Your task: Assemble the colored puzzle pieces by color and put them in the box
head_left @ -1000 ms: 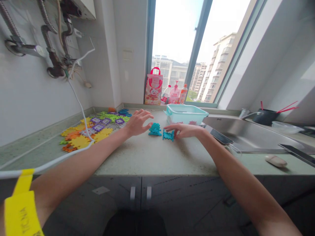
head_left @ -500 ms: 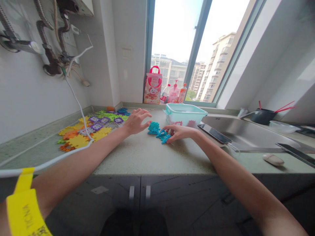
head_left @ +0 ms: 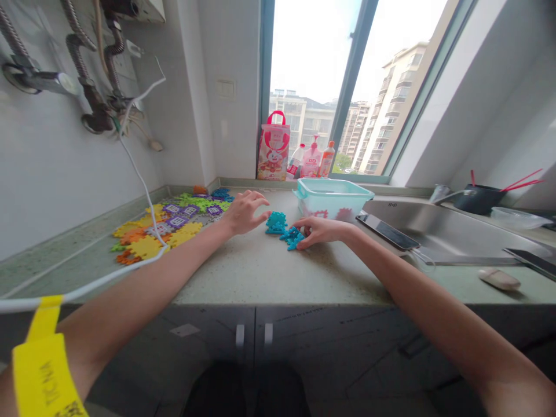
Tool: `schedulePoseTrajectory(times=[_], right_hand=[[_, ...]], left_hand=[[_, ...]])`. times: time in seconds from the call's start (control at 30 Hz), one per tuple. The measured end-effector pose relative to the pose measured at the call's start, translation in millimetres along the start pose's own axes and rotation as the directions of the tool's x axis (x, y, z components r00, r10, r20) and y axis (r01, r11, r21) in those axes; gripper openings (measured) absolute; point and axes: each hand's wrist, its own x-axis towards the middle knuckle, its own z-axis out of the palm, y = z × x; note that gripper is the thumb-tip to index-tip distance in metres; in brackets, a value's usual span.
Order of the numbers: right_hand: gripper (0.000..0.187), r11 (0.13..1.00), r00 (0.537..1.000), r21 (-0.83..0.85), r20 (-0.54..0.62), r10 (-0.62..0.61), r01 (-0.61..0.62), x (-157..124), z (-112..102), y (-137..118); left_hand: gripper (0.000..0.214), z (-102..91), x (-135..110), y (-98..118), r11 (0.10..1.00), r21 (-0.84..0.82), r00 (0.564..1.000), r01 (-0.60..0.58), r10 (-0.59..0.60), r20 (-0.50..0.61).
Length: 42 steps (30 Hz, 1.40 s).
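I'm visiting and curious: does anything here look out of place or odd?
Mildly, yes. A white cable crosses in front of the colourful pieces, looking like clutter. A phone lies right beside the metal sink, where it might get wet. I see no spill or damage.

A kitchen: a stainless-steel sink (head_left: 438,237) with a tap (head_left: 452,196) is set into a speckled worktop (head_left: 247,278). Behind the sink, to its left, a pink pump bottle (head_left: 311,161) stands by a window (head_left: 306,52); farther left, metal pipes (head_left: 13,33) line the wall (head_left: 35,168); dark cupboards (head_left: 204,324) sit lower.
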Motion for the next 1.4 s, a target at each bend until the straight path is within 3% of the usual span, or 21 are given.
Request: schedulePoseTrajectory(times=[0.17,0.27,0.33,0.4,0.43,0.47,0.53,0.6,0.63,0.7,0.83,0.93,0.97,1.03,1.1,1.17,1.27,1.4], right_hand=[[0.056,1.000,1.000,-0.004,0.006,-0.004,0.004,-0.8,1.9,-2.7],[0.055,0.999,0.999,-0.044,-0.051,0.009,-0.012,-3.8,3.7,-5.4],[0.055,0.999,0.989,-0.051,-0.149,0.000,-0.008,-6.3,1.3,-6.6],[0.055,0.998,0.938,-0.045,-0.342,-0.060,0.048,-9.0,-6.4,-5.8],[0.056,0.995,0.875,-0.058,-0.473,-0.100,0.082,-10.3,-12.4,-4.2],[0.057,0.991,0.781,-0.087,-0.610,-0.135,0.103,-11.6,-19.5,-1.5],[0.057,0.984,0.530,-0.162,-0.830,-0.174,0.068,-13.6,-35.3,7.6],[0.056,0.981,0.311,-0.189,-0.936,-0.167,-0.042,-14.7,-50.0,21.0],[0.055,0.978,0.239,-0.180,-0.959,-0.151,-0.105,-15.0,-56.0,28.7],[0.055,0.964,0.185,-0.149,-0.977,-0.109,-0.218,-15.6,-64.1,43.2],[0.062,0.933,0.213,-0.172,-0.971,-0.106,-0.318,-17.9,-64.7,53.2],[0.055,0.936,0.188,-0.246,-0.961,-0.203,-0.251,-16.9,-53.1,37.8],[0.050,0.942,0.213,-0.272,-0.950,-0.230,-0.196,-14.8,-46.9,30.4],[0.042,0.951,0.353,-0.306,-0.895,-0.273,-0.040,-7.3,-31.5,16.2],[0.043,0.947,0.534,-0.305,-0.788,-0.308,0.098,3.3,-14.1,6.5],[0.047,0.939,0.647,-0.299,-0.685,-0.335,0.170,14.2,2.0,2.5],[0.042,0.918,0.717,-0.326,-0.583,-0.382,0.225,25.8,18.5,4.1],[0.037,0.899,0.737,-0.359,-0.531,-0.418,0.251,31.1,26.0,9.4]], left_hand=[[0.037,1.3,-1.7,-1.4,0.999,-0.014,0.999,0.038,-0.038,0.036],[0.045,1.0,-2.4,-1.9,0.998,-0.043,0.996,0.054,-0.051,0.069],[0.056,1.9,-3.1,-2.4,0.995,-0.075,0.990,0.068,-0.058,0.125],[0.071,4.5,-3.9,-2.6,0.988,-0.118,0.974,0.099,-0.072,0.214],[0.080,6.4,-4.4,-2.5,0.982,-0.143,0.960,0.122,-0.080,0.269],[0.088,8.4,-4.9,-2.0,0.974,-0.167,0.942,0.150,-0.090,0.324],[0.100,12.5,-5.6,-0.5,0.952,-0.215,0.903,0.219,-0.114,0.414],[0.107,15.8,-5.9,1.3,0.925,-0.256,0.882,0.280,-0.143,0.450],[0.107,17.0,-5.8,2.1,0.912,-0.278,0.881,0.301,-0.154,0.448],[0.106,18.8,-5.5,3.2,0.893,-0.322,0.891,0.313,-0.159,0.424],[0.100,21.6,-5.1,3.0,0.878,-0.370,0.910,0.303,-0.152,0.385],[0.102,22.9,-5.5,1.9,0.874,-0.382,0.914,0.301,-0.149,0.377],[0.102,23.1,-5.8,1.6,0.871,-0.389,0.915,0.300,-0.147,0.376],[0.102,22.9,-6.3,1.0,0.866,-0.401,0.916,0.299,-0.143,0.374],[0.101,22.4,-6.6,0.6,0.863,-0.409,0.917,0.298,-0.141,0.372],[0.101,21.9,-6.9,0.3,0.862,-0.412,0.917,0.297,-0.138,0.373],[0.101,21.9,-7.4,-0.2,0.861,-0.409,0.913,0.302,-0.138,0.385],[0.102,23.7,-8.1,-1.1,0.855,-0.418,0.911,0.309,-0.140,0.388]])
